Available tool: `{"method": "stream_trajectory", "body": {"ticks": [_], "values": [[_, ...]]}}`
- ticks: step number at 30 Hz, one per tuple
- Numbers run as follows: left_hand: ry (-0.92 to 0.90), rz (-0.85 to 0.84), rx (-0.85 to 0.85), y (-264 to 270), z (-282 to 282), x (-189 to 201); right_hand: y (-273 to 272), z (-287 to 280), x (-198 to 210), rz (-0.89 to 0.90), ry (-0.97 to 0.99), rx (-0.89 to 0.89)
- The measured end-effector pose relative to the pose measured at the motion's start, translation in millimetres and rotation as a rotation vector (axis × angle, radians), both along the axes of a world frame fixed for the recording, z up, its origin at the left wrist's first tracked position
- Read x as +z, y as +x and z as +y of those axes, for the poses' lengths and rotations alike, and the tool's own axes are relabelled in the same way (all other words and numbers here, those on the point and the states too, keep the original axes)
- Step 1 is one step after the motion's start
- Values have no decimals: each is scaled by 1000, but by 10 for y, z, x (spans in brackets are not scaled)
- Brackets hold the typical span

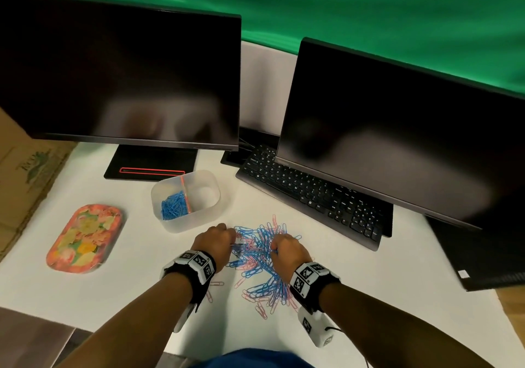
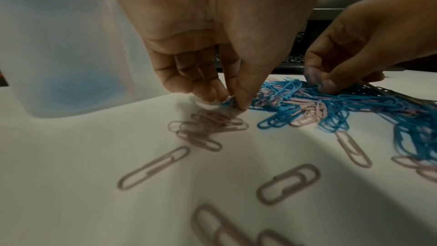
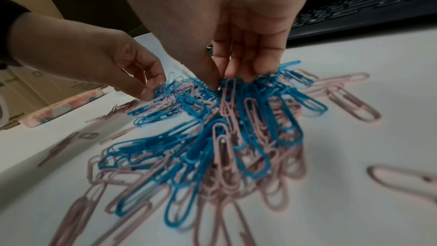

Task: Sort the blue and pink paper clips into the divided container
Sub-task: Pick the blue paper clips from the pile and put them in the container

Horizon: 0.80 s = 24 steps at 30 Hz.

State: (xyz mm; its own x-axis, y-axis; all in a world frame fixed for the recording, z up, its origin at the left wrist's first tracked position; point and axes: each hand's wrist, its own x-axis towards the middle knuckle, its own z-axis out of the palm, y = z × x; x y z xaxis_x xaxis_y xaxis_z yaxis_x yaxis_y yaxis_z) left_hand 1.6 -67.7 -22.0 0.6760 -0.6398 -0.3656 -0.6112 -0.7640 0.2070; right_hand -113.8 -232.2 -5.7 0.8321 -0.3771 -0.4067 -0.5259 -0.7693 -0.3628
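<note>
A mixed pile of blue and pink paper clips (image 1: 260, 257) lies on the white table in front of me. The translucent divided container (image 1: 211, 197) stands just behind it to the left; its left compartment holds blue clips (image 1: 174, 206) and the right one looks empty. My left hand (image 2: 232, 103) pinches a blue clip at the pile's left edge, close to the container wall (image 2: 71, 53). My right hand (image 3: 221, 81) reaches down into the top of the pile, thumb and fingertips pinching among blue clips (image 3: 257, 119). Loose pink clips (image 2: 153, 167) lie scattered nearer to me.
A flowered oval tin (image 1: 85, 238) lies at the left. A black keyboard (image 1: 309, 194) runs diagonally behind the pile, under the right monitor (image 1: 397, 129). The left monitor (image 1: 119, 75) and its base (image 1: 150, 163) stand behind the container. Cardboard boxes (image 1: 25, 169) border the table's left side.
</note>
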Motion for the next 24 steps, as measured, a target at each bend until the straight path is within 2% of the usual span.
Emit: {"method": "stream_trajectory", "body": {"ticks": [3, 6, 12, 20, 24], "values": [[5, -15, 2, 24, -7, 29, 13, -35, 16, 1, 17, -22], [-11, -8, 7, 45, 14, 52, 23, -97, 16, 4, 94, -142], [-60, 94, 88, 82, 64, 79, 3, -244, -23, -94, 434, -433], [-103, 207, 188, 54, 104, 72, 7, -353, 116, -184, 951, -679], [-205, 278, 262, 85, 141, 61, 2, -381, 204, -218, 1042, -733]]}}
